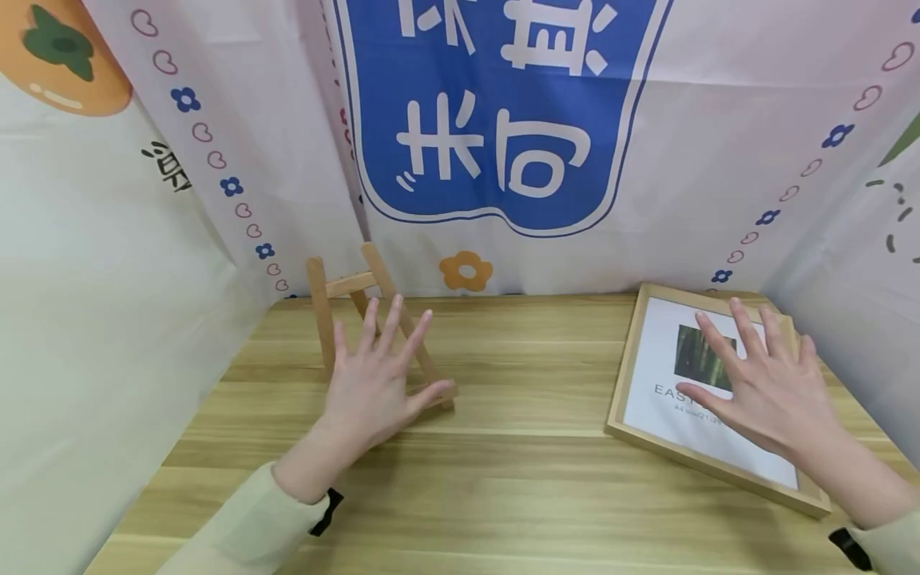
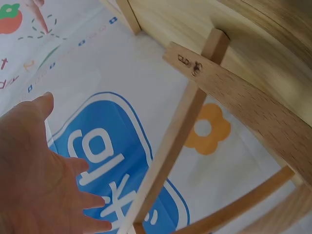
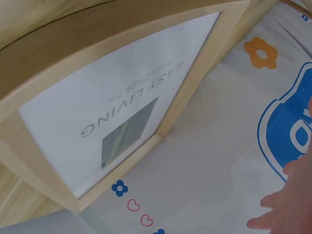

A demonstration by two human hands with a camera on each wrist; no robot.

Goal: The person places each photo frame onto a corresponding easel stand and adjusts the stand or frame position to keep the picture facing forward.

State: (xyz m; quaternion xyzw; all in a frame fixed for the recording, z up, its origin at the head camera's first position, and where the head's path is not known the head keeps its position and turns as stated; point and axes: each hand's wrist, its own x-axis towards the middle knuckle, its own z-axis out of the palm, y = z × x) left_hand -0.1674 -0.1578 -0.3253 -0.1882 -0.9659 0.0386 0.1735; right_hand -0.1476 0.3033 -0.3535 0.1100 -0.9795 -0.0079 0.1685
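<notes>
A small wooden easel [image 1: 350,283] stands at the left of the table, its crossbar and ledge also showing close up in the left wrist view. My left hand [image 1: 374,387] is spread in front of the easel, fingers straight and holding nothing. At the right lies a picture frame [image 1: 624,375] with a light wood border, a white sheet printed "EASY LIVING" and a small dark forest picture. Over the frame's right part my right hand [image 1: 772,391] is spread with straight fingers, covering some of the print. In the right wrist view the frame fills the upper left.
The wood-grain table [image 1: 503,479] runs back to a white printed cloth [image 1: 647,200] hung behind it. More cloth [image 1: 108,319] hangs along the left side and the right side. Bare tabletop lies between easel and frame.
</notes>
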